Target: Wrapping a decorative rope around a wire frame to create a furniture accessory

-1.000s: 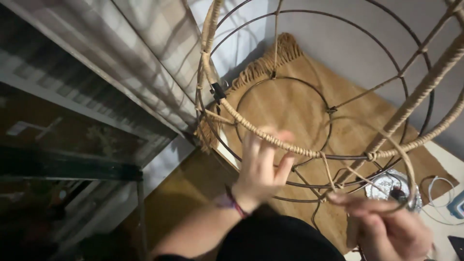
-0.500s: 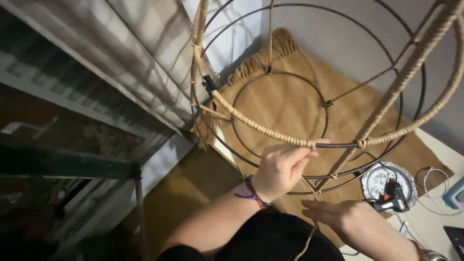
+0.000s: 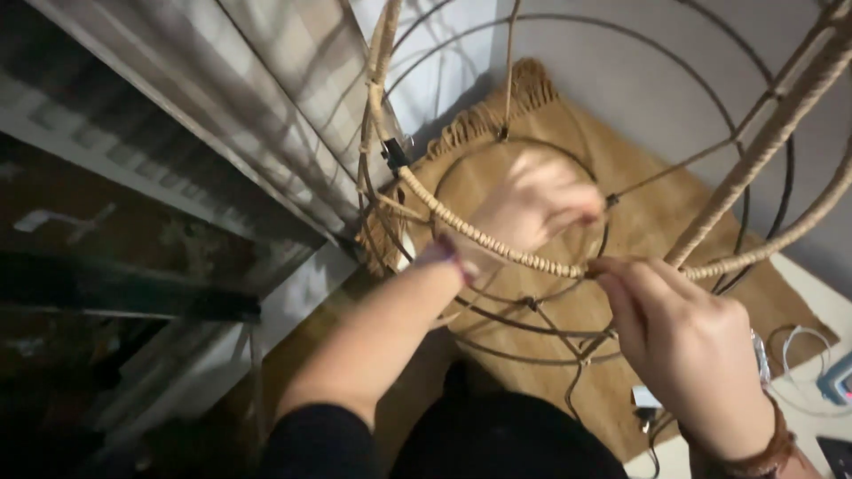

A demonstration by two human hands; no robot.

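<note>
A dark wire frame shaped like a round basket stands in front of me, with several of its bars wrapped in tan rope. My left hand reaches inside the frame beyond the wrapped ring, blurred, fingers loosely curled; whether it holds rope is unclear. A purple band sits on its wrist. My right hand pinches the rope at the ring's wrapped end, close to where a wrapped upright bar crosses.
A tan fringed rug lies on the floor under the frame. Pale curtains hang at the left above a dark glass table edge. Cables and small gadgets lie at the right edge.
My left hand has moved from gripping the ring to reaching inside the frame. My right hand has risen from below and now pinches the rope at the ring.
</note>
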